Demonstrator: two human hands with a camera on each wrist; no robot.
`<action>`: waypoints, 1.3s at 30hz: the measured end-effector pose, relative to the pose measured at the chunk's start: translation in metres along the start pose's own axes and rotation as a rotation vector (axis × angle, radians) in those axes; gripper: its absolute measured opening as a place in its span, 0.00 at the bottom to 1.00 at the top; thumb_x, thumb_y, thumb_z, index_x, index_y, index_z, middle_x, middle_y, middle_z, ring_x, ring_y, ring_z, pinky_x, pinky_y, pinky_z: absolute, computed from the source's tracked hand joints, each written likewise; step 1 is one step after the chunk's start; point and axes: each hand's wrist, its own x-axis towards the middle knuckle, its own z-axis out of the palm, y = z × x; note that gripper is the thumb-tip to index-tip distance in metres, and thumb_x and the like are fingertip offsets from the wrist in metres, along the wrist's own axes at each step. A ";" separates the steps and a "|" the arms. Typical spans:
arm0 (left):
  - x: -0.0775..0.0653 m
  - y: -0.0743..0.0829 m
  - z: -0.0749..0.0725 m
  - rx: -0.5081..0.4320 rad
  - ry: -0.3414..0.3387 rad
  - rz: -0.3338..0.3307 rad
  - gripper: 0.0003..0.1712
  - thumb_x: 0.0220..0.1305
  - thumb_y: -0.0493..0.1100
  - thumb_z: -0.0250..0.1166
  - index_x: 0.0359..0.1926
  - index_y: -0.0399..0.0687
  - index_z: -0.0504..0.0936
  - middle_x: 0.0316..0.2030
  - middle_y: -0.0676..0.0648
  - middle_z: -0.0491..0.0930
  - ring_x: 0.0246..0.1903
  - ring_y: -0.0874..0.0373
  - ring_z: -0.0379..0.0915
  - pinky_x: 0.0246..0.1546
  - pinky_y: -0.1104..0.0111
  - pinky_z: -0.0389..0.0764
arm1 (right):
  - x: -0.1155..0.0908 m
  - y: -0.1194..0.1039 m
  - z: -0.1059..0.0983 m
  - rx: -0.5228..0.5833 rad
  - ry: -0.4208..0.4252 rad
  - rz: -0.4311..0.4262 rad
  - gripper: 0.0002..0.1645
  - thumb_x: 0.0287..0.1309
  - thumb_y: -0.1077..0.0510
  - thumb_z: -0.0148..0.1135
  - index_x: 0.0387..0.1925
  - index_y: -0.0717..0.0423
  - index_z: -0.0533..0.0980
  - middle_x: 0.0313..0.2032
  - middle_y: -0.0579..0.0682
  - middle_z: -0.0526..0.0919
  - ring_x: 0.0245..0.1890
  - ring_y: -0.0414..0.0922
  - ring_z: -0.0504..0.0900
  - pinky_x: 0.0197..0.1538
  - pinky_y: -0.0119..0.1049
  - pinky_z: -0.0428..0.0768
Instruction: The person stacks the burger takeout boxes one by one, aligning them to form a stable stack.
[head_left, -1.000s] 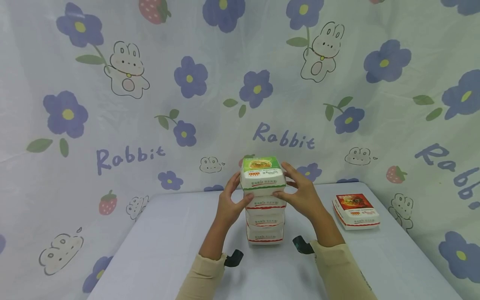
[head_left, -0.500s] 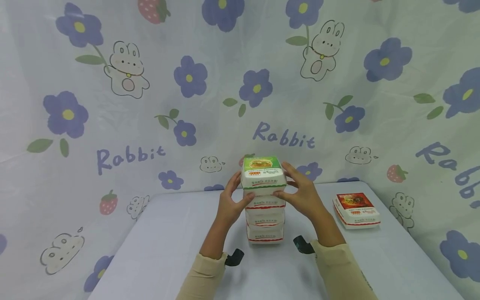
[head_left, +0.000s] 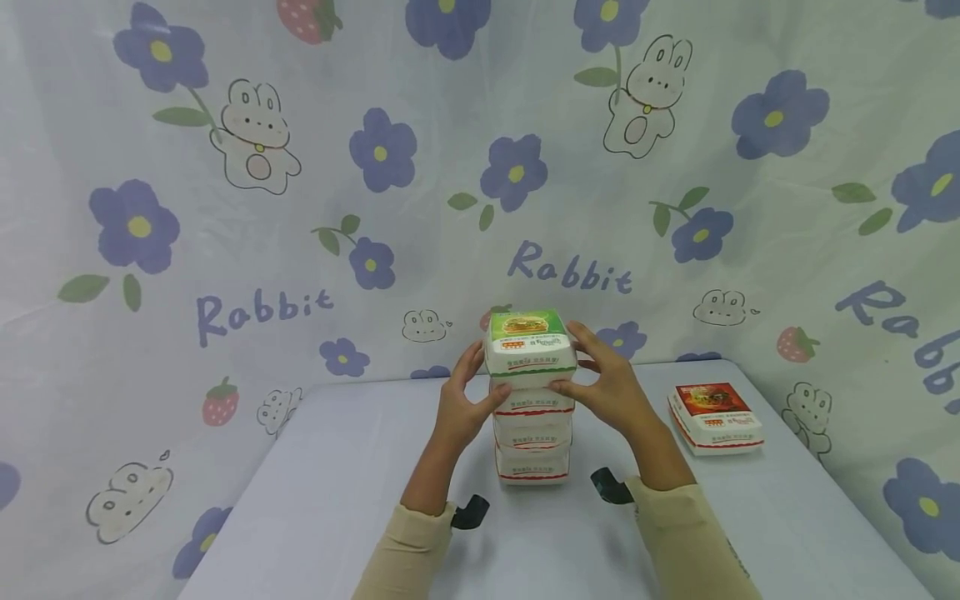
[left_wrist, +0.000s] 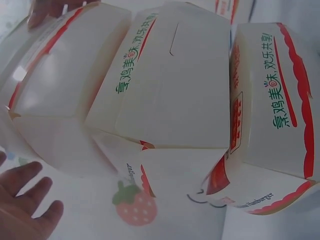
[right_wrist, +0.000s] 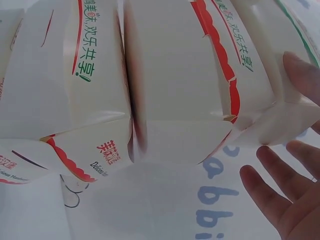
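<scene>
A green-topped burger box (head_left: 528,348) sits at the top of an upright stack in the head view, slightly forward of the boxes under it. My left hand (head_left: 463,407) holds its left side, the thumb at the lower front edge. On the opposite side my right hand (head_left: 606,385) grips it the same way. Below are three white burger boxes with red wavy trim, the lowest box (head_left: 532,467) resting on the table. Stacked box walls (left_wrist: 170,85) fill the left wrist view, with fingers (left_wrist: 35,192) spread at lower left. A thumb (right_wrist: 303,75) lies against the top box in the right wrist view.
Another burger box (head_left: 716,418) with a red top lies on the table to the right. The white table (head_left: 337,483) reaches back to a hanging curtain (head_left: 420,200) printed with rabbits and flowers. Dark wrist mounts (head_left: 470,512) stick out inward from the sleeves.
The head view has shifted very slightly. Both hands keep the same hold on the green-topped burger box, and the stack stands as before.
</scene>
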 end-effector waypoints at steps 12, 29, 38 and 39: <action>0.001 -0.012 0.003 -0.006 -0.003 0.001 0.46 0.58 0.50 0.71 0.74 0.61 0.58 0.68 0.55 0.65 0.70 0.56 0.53 0.65 0.38 0.48 | -0.002 0.002 -0.002 0.009 -0.016 0.046 0.58 0.45 0.49 0.78 0.75 0.42 0.56 0.73 0.44 0.56 0.65 0.51 0.69 0.58 0.46 0.76; -0.007 0.029 -0.010 -0.047 0.145 0.161 0.41 0.56 0.41 0.68 0.69 0.34 0.63 0.64 0.38 0.69 0.67 0.46 0.60 0.66 0.49 0.59 | -0.010 0.013 -0.008 0.003 0.001 0.061 0.52 0.53 0.43 0.72 0.74 0.40 0.56 0.72 0.46 0.59 0.64 0.51 0.69 0.59 0.49 0.74; -0.002 0.035 -0.009 -0.099 0.081 0.215 0.39 0.59 0.42 0.66 0.68 0.33 0.63 0.67 0.35 0.64 0.68 0.44 0.58 0.67 0.50 0.59 | -0.018 0.021 -0.019 -0.058 0.006 0.079 0.45 0.57 0.44 0.69 0.73 0.38 0.59 0.71 0.46 0.61 0.63 0.53 0.71 0.58 0.52 0.74; -0.001 0.035 -0.009 -0.108 0.067 0.217 0.39 0.59 0.43 0.66 0.69 0.33 0.63 0.68 0.35 0.63 0.68 0.44 0.57 0.67 0.50 0.58 | -0.019 0.022 -0.021 -0.070 0.010 0.071 0.44 0.58 0.45 0.68 0.73 0.40 0.60 0.71 0.46 0.61 0.63 0.53 0.71 0.58 0.52 0.75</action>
